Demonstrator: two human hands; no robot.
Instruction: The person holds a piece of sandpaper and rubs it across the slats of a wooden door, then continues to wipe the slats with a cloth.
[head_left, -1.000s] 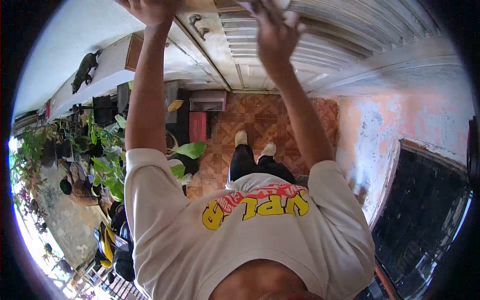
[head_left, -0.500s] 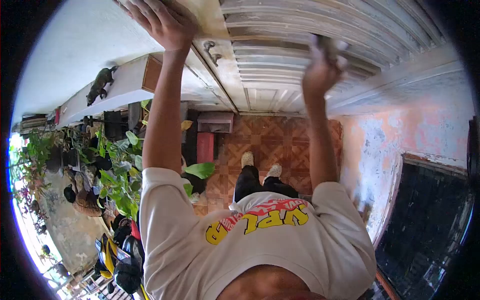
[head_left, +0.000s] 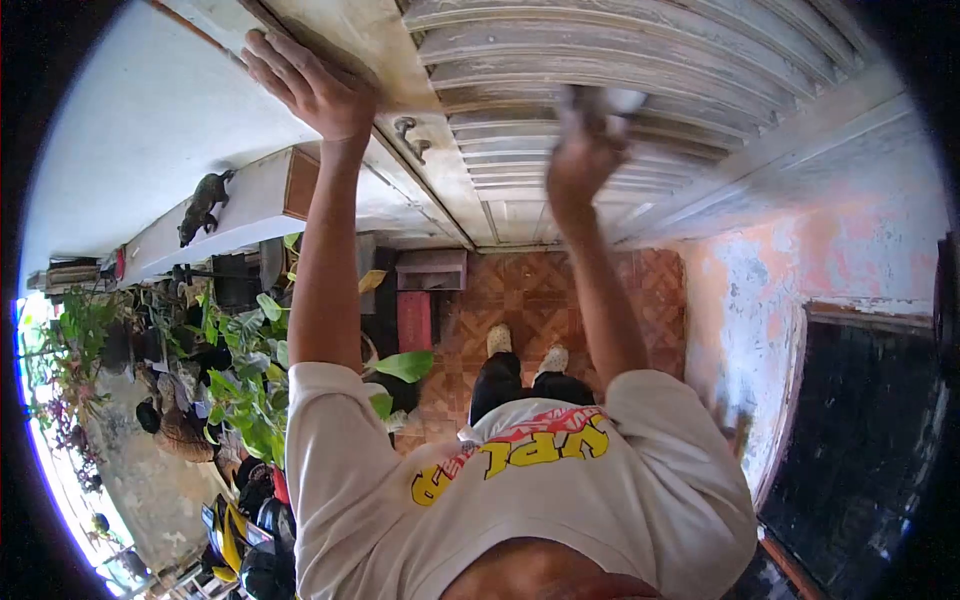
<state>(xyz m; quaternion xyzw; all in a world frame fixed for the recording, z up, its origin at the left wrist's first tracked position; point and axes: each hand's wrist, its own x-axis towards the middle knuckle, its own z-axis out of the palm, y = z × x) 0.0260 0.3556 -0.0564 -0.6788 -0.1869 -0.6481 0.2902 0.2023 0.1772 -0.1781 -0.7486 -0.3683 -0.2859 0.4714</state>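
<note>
My left hand (head_left: pixel 312 88) lies with its fingers stretched out on the edge of the door frame, beside the white wall. A small dark metal handle (head_left: pixel 410 138) is fixed just right of it on the pale, worn door (head_left: pixel 432 90). My right hand (head_left: pixel 585 165) is raised against the door's slatted panel (head_left: pixel 600 45), closed around a small dark and pale object (head_left: pixel 600 103). Motion smears this object, so its kind cannot be made out.
A dark animal figure (head_left: pixel 206 207) sits on a white ledge (head_left: pixel 262 195) at left. Leafy plants (head_left: pixel 245 370) and a yellow and black motorcycle (head_left: pixel 240 535) stand below it. Peeling wall (head_left: pixel 740 270) and a dark window panel (head_left: pixel 850 440) lie at right, over brown tiled floor (head_left: pixel 620 310).
My right hand has moved left across the slats with the object. The view has shifted slightly, and my left hand remains on the frame edge.
</note>
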